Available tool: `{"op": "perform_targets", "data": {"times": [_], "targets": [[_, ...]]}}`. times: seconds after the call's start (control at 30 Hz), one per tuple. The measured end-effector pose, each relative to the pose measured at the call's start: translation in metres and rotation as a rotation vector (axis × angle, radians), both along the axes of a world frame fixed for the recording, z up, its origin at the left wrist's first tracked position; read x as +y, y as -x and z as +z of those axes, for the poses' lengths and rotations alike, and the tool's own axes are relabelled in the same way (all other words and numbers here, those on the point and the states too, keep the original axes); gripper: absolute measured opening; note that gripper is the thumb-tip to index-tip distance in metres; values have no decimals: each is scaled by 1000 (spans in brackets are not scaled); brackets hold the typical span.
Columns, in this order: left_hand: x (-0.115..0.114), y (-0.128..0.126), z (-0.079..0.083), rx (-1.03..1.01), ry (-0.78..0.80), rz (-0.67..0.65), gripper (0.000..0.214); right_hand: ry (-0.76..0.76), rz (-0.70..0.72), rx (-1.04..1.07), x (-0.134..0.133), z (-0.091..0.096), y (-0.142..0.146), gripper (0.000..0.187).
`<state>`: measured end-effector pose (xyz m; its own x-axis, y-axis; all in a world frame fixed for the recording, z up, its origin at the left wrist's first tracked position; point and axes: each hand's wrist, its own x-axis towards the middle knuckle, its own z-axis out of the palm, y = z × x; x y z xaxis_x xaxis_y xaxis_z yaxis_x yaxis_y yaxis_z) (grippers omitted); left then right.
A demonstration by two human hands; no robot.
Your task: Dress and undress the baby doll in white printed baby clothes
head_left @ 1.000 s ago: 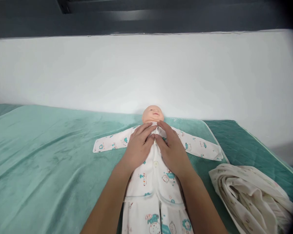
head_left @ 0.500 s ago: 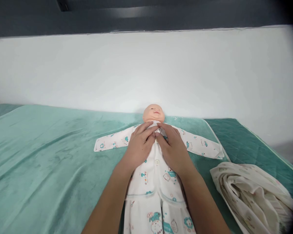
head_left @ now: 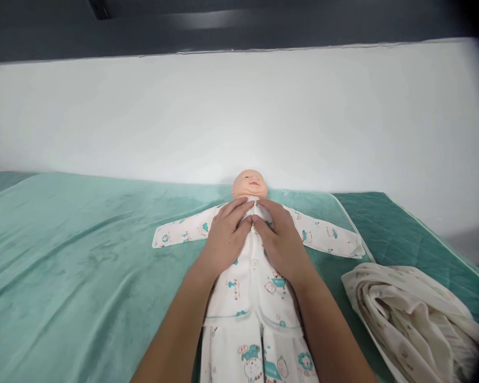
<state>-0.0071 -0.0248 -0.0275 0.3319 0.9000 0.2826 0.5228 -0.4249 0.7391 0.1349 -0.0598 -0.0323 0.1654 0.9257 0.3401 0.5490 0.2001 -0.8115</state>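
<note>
A baby doll (head_left: 249,184) lies on its back with its head toward the wall, dressed in a white baby shirt (head_left: 239,290) printed with teal and orange figures. Both its sleeves stretch out to the sides. On the chest, just under the chin, my left hand (head_left: 227,231) has its fingertips and thumb on the shirt's front edge. My right hand (head_left: 281,236) mirrors it across the front opening, thumb close to the left thumb. The cloth at the fingertips is partly hidden. Matching white pants (head_left: 231,351) cover the doll's legs below the shirt hem.
A bundled white printed cloth (head_left: 415,319) lies at the right. Beneath everything is a teal blanket (head_left: 83,255), with a darker green quilted pad (head_left: 387,229) on the right. A white wall (head_left: 239,117) rises behind the doll's head.
The left index fingertip has drawn back slightly from the right hand's fingers at the collar. Both hands stay on the shirt front. The view has shifted a little.
</note>
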Motion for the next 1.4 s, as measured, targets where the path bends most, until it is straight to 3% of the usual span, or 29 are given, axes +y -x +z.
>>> {"op": "perform_targets", "data": {"times": [0.63, 1.03, 1.23, 1.4], "targets": [[-2, -1, 7, 10, 22, -2, 40, -47, -6, -58, 1, -1, 1, 31], [5, -4, 8, -3, 23, -39, 44, -28, -56, -91, 0, 2, 4, 31], [7, -3, 8, -36, 46, -56, 42, 0, -150, -178, -3, 3, 6, 28], [6, -3, 10, -22, 52, -48, 42, 13, -125, -125, -2, 2, 4, 30]]}}
